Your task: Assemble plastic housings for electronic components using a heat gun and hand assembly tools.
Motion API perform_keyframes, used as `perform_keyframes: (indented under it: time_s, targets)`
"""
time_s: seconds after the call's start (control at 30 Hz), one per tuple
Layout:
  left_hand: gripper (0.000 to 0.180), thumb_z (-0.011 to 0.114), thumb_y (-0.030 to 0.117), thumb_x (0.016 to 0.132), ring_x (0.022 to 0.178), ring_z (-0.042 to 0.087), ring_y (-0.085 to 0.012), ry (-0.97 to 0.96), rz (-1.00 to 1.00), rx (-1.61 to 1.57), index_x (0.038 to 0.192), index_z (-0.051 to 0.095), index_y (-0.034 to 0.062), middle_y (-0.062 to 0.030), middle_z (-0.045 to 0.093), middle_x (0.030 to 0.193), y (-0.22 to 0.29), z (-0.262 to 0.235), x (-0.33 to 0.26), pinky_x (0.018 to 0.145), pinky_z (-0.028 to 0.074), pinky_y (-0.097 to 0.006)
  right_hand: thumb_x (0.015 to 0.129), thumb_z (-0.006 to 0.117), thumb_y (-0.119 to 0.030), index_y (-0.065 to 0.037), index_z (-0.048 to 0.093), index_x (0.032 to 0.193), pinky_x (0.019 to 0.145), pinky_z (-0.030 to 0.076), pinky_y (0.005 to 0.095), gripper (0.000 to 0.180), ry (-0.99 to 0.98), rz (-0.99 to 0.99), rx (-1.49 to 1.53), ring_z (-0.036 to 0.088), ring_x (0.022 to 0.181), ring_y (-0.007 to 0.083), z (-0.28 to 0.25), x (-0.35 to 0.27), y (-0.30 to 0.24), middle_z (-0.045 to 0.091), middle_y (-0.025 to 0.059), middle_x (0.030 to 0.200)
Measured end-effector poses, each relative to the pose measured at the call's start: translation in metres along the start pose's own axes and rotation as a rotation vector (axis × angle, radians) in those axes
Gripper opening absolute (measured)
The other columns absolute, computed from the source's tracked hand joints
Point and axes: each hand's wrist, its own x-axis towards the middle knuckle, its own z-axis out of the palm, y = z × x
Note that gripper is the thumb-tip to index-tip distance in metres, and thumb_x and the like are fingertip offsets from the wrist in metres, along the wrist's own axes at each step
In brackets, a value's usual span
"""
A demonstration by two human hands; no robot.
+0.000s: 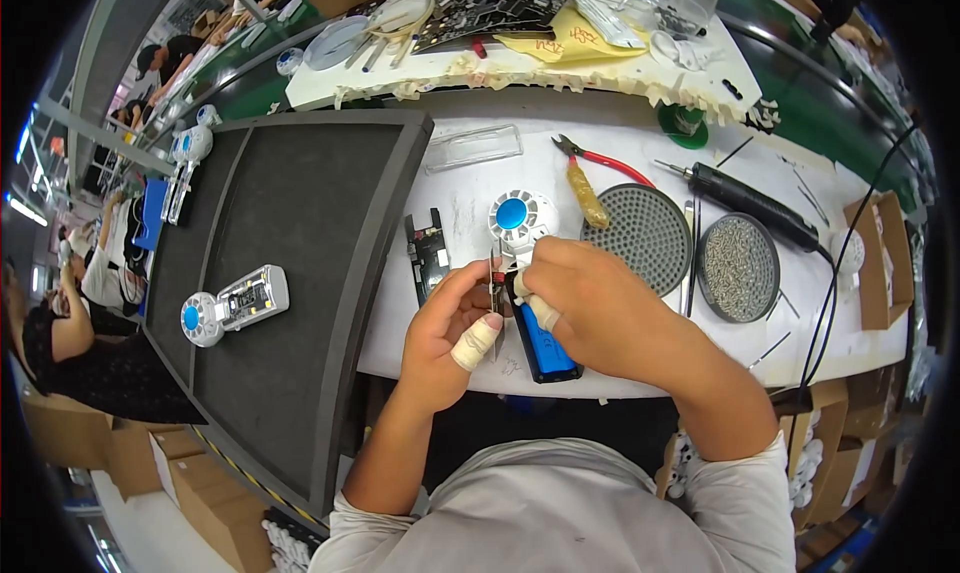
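On the white work surface, my left hand (445,325) pinches a thin, narrow circuit board (497,295) held on edge. My right hand (592,295) is closed, its fingertips pressed together beside the board's upper end; what they grip is hidden. Both hands have pale tape wrapped on fingers. Beneath the right hand lies a blue battery pack (546,345) in a black holder. Just beyond the fingers sits a white round fan head (516,216) with a blue centre. A black plastic frame (428,253) lies left of my left hand.
A dark tray (300,193) at left holds a white fan unit (235,303) with its board exposed. Red-handled cutters (590,173), a perforated round dish (637,238), a dish of screws (738,268) and a black electric screwdriver (755,205) lie right. Circuit boards (495,11) rest on the back shelf.
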Motion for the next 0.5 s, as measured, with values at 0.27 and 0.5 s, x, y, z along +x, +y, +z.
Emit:
perform_keyframes:
  time_s: [0.27,0.5]
  targets:
    - [0.051,0.060,-0.002,0.088,0.101,0.054,-0.0173,0.037,0.032,0.004,0.136,0.042,-0.0015,-0.0110,0.047,0.130,-0.003,-0.002,-0.003,0.090,0.046,-0.030,0.078,0.059,0.003,0.001,0.053,0.084,0.063,0.046,0.0401,0.010,0.224,0.078,0.080,0.055,0.076,0.0333,0.022,0.002,0.003,0.048,0.0145,0.090]
    - [0.050,0.062,-0.003,0.086,0.097,0.053,-0.0157,0.032,0.067,0.109,0.133,0.047,-0.0011,-0.0105,0.049,0.127,0.001,-0.007,-0.001,0.083,0.048,-0.029,0.078,0.060,0.001,0.001,0.052,0.085,0.063,0.046,0.0400,0.011,0.246,0.092,0.061,0.055,0.077,0.0344,0.028,0.003,0.006,0.048,0.0147,0.092]
